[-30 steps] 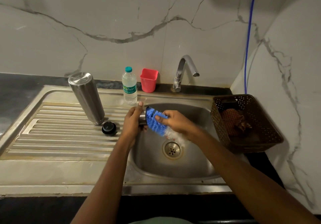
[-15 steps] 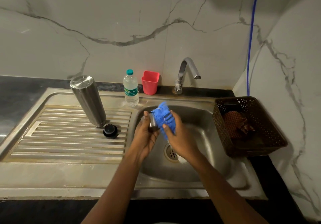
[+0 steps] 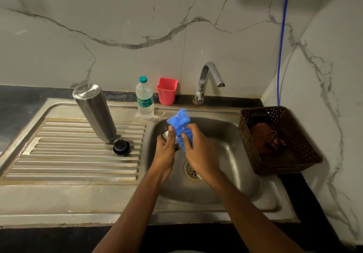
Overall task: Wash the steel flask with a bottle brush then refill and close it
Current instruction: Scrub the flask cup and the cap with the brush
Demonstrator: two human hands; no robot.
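Now, over the sink [image 3: 225, 154], we note the left hand [image 3: 165, 152] curled round a small steel piece [image 3: 164, 135] and the right hand [image 3: 200, 150] gripping the brush [image 3: 180, 122] against it, flask [image 3: 94, 113] standing left of the sink; we judge a slick grip could drop the piece.

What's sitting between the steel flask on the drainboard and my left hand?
In the head view, a black cap lies on the drainboard between the steel flask and the left hand, close beside the flask's lower end.
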